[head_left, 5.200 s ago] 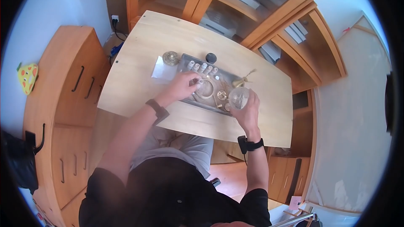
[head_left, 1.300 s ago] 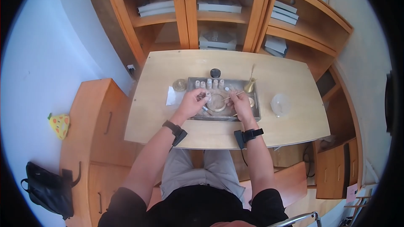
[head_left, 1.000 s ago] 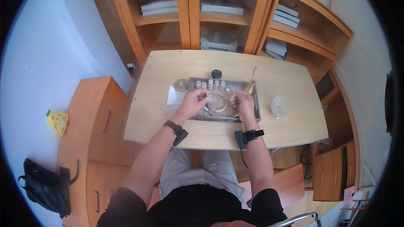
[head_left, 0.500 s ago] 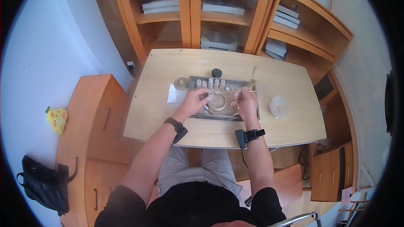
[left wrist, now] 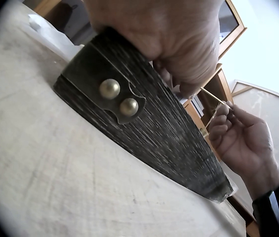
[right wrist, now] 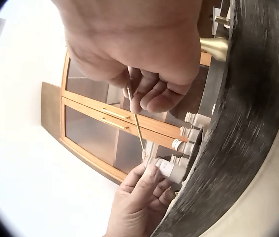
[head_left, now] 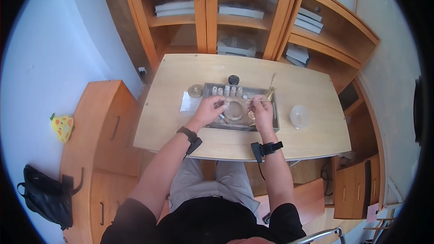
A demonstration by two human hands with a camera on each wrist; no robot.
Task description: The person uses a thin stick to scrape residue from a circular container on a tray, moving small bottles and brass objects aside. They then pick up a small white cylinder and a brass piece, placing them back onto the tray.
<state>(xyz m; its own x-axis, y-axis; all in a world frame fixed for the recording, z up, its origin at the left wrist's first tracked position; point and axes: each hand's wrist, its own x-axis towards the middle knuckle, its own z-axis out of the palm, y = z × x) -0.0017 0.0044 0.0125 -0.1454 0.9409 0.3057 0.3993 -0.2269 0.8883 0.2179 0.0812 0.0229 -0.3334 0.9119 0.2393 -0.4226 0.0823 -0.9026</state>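
My left hand (head_left: 210, 110) holds a small pale bottle (right wrist: 170, 170) with a white label, tilted, over the left part of a dark wooden tray (left wrist: 169, 143). In my right hand (head_left: 263, 113) a thin brass-coloured stick (right wrist: 138, 126) is pinched between thumb and fingers. Its far end is right at the bottle's mouth in the right wrist view. Below the hands a round ring (head_left: 235, 120) lies in the tray on a powdery bed. A row of similar small bottles (head_left: 227, 90) stands along the tray's back side.
A brass vase (right wrist: 216, 48) with thin tools stands at the tray's back right. The clear bowl (head_left: 299, 116) sits on the table to the right. Behind the tray is a black round container (head_left: 233, 80); left are a round metal piece (head_left: 195, 91) and white paper (head_left: 186, 101).
The clear bowl has left my right hand for the table, and that hand has the stick instead. Lately the stick has gone from over the ring up to the bottle's mouth.
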